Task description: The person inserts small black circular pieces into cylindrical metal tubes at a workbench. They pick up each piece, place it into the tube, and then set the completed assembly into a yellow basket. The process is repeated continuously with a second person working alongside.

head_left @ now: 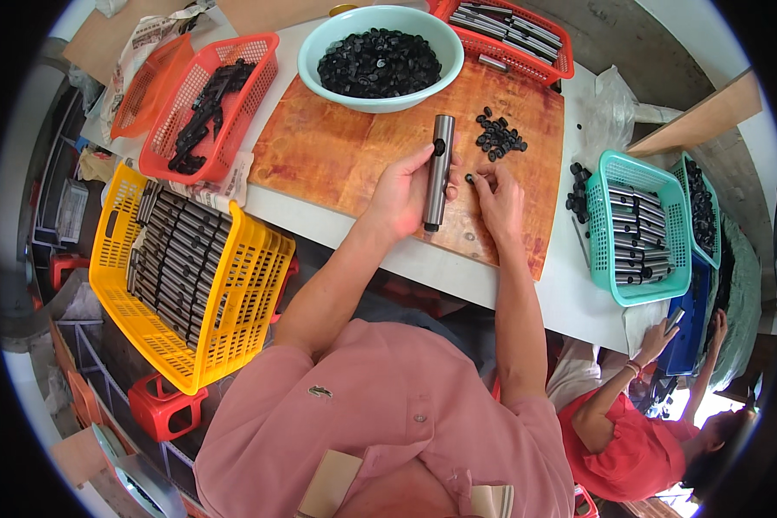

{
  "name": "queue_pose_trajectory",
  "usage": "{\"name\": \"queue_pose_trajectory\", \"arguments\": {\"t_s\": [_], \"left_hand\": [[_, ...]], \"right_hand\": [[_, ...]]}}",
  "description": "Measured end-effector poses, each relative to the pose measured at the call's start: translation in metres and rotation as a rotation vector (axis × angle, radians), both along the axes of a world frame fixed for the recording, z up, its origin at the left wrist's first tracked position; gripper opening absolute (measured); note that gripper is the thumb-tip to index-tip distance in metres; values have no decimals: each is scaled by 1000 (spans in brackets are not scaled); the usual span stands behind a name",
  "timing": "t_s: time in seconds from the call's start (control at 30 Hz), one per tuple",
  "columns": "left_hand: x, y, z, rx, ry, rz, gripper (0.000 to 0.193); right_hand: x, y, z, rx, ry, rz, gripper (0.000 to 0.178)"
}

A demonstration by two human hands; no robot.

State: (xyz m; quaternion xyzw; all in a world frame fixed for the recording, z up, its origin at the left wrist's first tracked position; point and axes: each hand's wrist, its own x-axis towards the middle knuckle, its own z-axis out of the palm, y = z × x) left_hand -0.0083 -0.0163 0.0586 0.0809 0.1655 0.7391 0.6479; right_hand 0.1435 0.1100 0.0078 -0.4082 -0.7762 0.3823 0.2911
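Note:
My left hand (395, 197) is closed around a shiny metal tube (438, 186), held nearly upright over the board's front part. A black round piece shows on the tube's side near the top, and its lower end is black. Just right of the tube, my right hand (502, 207) pinches a small black plug (470, 179) between thumb and finger. Farther up, a loose pile of black plugs (500, 135) lies on the reddish-brown wooden board (319, 147). Behind it stands a pale green bowl (380, 104) heaped with similar black pieces.
A red basket (263, 73) of black parts stands at left, above a yellow crate (242, 285) of metal tubes. Another red basket (566, 60) holds tubes at the back. Right are a teal basket (639, 293) of tubes and a co-worker in red (630, 440) holding a tube.

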Motion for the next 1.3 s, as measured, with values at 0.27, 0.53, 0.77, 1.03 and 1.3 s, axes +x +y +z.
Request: {"name": "queue_pose_trajectory", "arguments": {"t_s": [0.27, 0.53, 0.77, 1.03, 1.3], "left_hand": [[7, 3, -11, -20, 65, 13, 50], [16, 9, -39, -98, 105, 75, 37], [17, 13, -60, -118, 94, 82, 32], [21, 10, -65, -152, 48, 82, 31], [20, 8, -62, -88, 72, 60, 31]], "right_hand": [[1, 1, -1, 10, 42, 18, 18], [0, -1, 3, 6, 32, 8, 18], [-1, -2, 5, -19, -7, -5, 18], [-1, -2, 2, -4, -19, -12, 18], [-2, 1, -4, 177, -47, 79, 19]]}}
